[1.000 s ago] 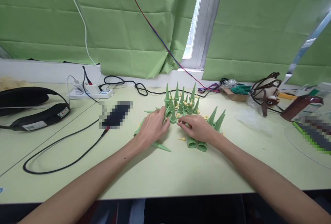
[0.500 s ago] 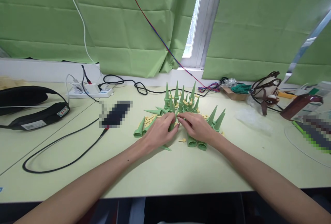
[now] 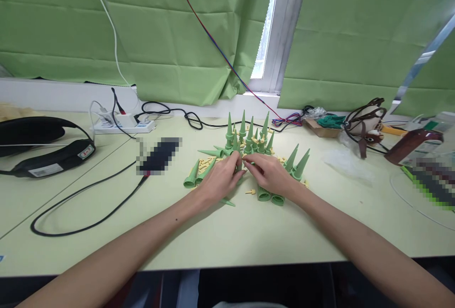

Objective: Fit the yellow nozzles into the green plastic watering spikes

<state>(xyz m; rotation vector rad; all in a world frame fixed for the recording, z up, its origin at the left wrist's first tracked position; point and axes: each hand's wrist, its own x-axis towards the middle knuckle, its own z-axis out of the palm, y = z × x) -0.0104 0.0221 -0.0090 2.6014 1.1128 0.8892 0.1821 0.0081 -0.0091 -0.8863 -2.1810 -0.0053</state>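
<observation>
My left hand [image 3: 223,174] is closed around a green plastic cone [image 3: 239,162], which is partly covered by the fingers. Against that cone, my right hand [image 3: 269,171] pinches with thumb and fingertips; whatever is between them is too small and hidden to make out. Several upright green cones [image 3: 251,133] with small yellow pegs stuck on them stand behind my hands. Loose yellow pegs [image 3: 205,163] lie in a heap beyond my left wrist. One yellow peg [image 3: 250,192] lies alone in front of my hands. Two hollow cones [image 3: 277,200] lie under my right wrist, open ends toward me.
A phone-like dark device [image 3: 159,156] with a black cable lies at left, near a power strip [image 3: 122,127] and a black padded band [image 3: 55,157]. On the right are clear plastic wrap [image 3: 346,163], a small cardboard box [image 3: 322,129] and a brown bottle [image 3: 414,147].
My hands stay at the same spot over the cones, with only slight finger movement. My left thumb and the cone in that hand have shifted a little. Nothing else has visibly moved.
</observation>
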